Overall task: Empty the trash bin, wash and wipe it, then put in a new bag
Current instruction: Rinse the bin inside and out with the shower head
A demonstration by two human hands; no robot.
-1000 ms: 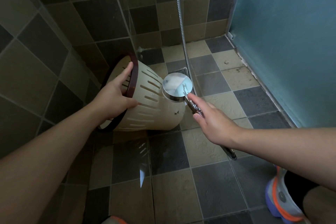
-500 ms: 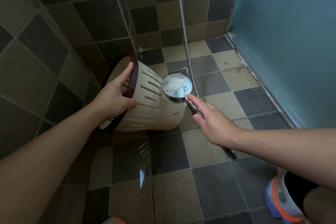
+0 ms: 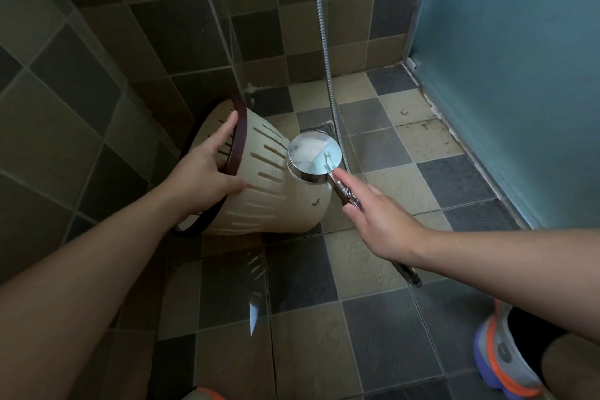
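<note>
Head view, checkered tile floor (image 3: 383, 351), tiled walls (image 3: 97, 42), teal panel (image 3: 519, 75)

Left hand (image 3: 207, 169), reaching from 7 o'clock, grips the bin (image 3: 276, 191) rim, thumb outside. Right hand (image 3: 380, 214), reaching from 4 o'clock, holds the shower head (image 3: 314, 156) handle, index finger extended.

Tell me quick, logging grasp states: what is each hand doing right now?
Left hand: grips the trash bin by its dark rim.
Right hand: holds the shower head by its handle, forefinger stretched along it.
</note>
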